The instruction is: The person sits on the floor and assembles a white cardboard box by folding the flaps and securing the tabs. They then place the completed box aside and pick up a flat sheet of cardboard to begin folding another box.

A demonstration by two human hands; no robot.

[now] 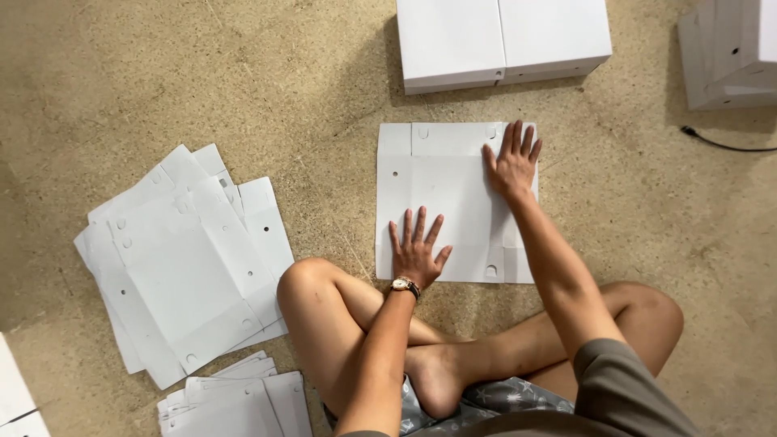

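Pressing flat on a white die-cut cardboard sheet (pixel 449 202) laid on the tan floor (pixel 647 202), both hands are seen open, fingers spread, nothing grasped. The left hand (pixel 417 251) is placed near the sheet's lower edge; the right hand (pixel 511 164) near its upper right. A stack of similar sheets (pixel 186 259) (fanned) is noted well apart to the left.

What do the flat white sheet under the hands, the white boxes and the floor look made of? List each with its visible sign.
Flat white sheet: likely matte cardboard or thin plastic board; die-cut holes, fold lines, lies flat under the left hand and right hand.
White boxes: seemingly the same board, folded up; sharp edges, centre seam.
Floor: speckled tan, rough, perhaps pressed particle board or concrete; hard to tell.
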